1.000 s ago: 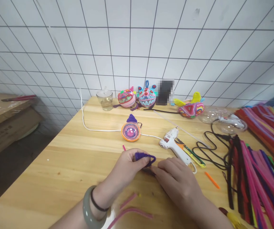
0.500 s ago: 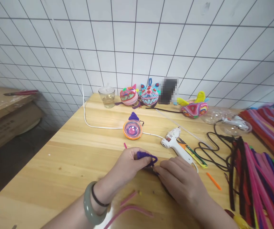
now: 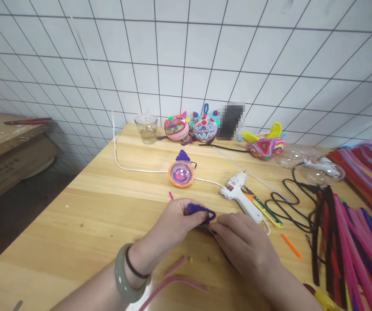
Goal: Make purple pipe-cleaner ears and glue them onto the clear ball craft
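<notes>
My left hand [image 3: 177, 220] pinches a purple pipe cleaner [image 3: 195, 209] between thumb and fingers. The part in its grip is folded into a tight, flat shape, with a small open loop sticking out to the right. Close by, my right hand [image 3: 249, 246] has its fingers pressed together at the pipe cleaner's lower strand, and a dark length runs beneath that palm. My right fingertips partly hide the strand. Just beyond the hands lies a round piece [image 3: 181, 173] with a clear dome, an orange rim and a purple coiled triangle [image 3: 183, 156] on top.
A white glue gun [image 3: 236, 185] lies right of centre beside a yellow-green cutter [image 3: 270, 218]. Pipe cleaner bundles [image 3: 351, 242] and a black cord [image 3: 281, 203] fill the right side. Decorated balls [image 3: 205, 127] and a glass cup [image 3: 147, 129] stand by the wall. Pink strips [image 3: 186, 280] lie in front.
The view has shifted slightly. Both hands keep nearly the same hold on the purple pipe cleaner, with its loop still sticking out to the right.
</notes>
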